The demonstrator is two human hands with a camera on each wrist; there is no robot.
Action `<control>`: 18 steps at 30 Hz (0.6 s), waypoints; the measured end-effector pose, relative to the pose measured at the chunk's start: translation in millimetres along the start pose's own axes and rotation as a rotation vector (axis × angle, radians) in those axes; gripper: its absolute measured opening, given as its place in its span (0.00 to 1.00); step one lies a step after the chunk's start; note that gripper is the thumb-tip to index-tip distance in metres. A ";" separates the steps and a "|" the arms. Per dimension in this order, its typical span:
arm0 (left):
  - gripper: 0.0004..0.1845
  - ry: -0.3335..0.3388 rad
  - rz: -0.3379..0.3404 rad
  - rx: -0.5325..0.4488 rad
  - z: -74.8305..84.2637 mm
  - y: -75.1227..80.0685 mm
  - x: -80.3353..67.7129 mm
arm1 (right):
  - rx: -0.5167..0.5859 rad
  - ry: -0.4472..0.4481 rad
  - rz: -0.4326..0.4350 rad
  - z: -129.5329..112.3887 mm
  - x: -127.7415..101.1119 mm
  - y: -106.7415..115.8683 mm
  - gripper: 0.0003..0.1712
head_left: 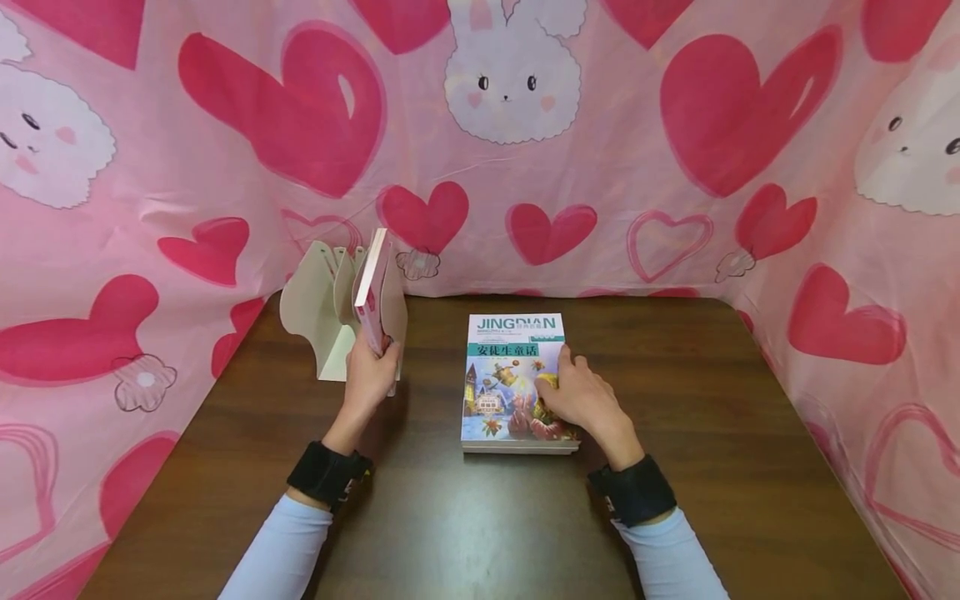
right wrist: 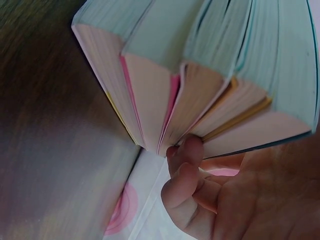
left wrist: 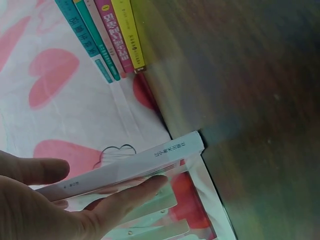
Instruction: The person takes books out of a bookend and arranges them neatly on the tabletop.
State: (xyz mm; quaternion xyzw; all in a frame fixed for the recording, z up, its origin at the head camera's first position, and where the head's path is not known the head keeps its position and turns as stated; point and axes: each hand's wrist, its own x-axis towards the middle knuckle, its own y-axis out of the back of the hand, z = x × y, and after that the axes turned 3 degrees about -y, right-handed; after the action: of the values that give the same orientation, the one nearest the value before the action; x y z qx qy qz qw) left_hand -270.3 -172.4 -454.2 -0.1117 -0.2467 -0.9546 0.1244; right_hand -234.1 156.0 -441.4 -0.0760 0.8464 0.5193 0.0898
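Note:
In the head view my left hand [head_left: 369, 379] grips a slim book [head_left: 372, 267] upright among the dividers of a cream desktop file rack [head_left: 306, 321]. Its pale spine with small lettering shows in the left wrist view, running between my thumb and fingers. A stack of several books lies flat to the right; the top one [head_left: 495, 392] has a blue picture cover and a teal title band. My right hand [head_left: 588, 396] holds that book's right side, thumb on the cover. The right wrist view shows curled fingertips [right wrist: 185, 150] against the page edges [right wrist: 150, 100], close to the top book.
The dark wooden table [head_left: 480, 533] extends around the books. Pink heart-and-rabbit cloth [head_left: 615, 158] hangs along its back and sides. Teal, pink and yellow spines [left wrist: 107, 40] of the stack face the left wrist camera.

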 end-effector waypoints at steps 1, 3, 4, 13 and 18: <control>0.14 -0.002 0.005 -0.002 0.0 -0.4 0.1 | 0.001 -0.001 0.000 0.2 0.1 0.0 0.52; 0.14 -0.010 0.015 0.002 -0.1 -1.2 0.7 | 0.003 -0.003 -0.002 0.6 0.2 0.2 0.52; 0.12 -0.008 0.020 0.000 -0.1 -1.0 0.9 | 0.006 -0.004 -0.003 0.4 0.2 0.5 0.52; 0.10 -0.010 0.070 0.000 -0.4 1.7 -0.2 | 0.009 -0.005 -0.005 -0.6 -0.3 1.9 0.52; 0.10 -0.013 0.081 -0.019 -2.2 2.9 -1.4 | 0.005 -0.009 -0.003 0.1 -0.3 0.5 0.52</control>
State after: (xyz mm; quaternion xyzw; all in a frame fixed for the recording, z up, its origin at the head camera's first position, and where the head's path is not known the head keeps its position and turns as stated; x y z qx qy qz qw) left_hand -268.5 -175.7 -455.2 -0.1291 -0.2340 -0.9502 0.1601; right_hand -233.9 156.4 -441.0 -0.0745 0.8473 0.5172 0.0947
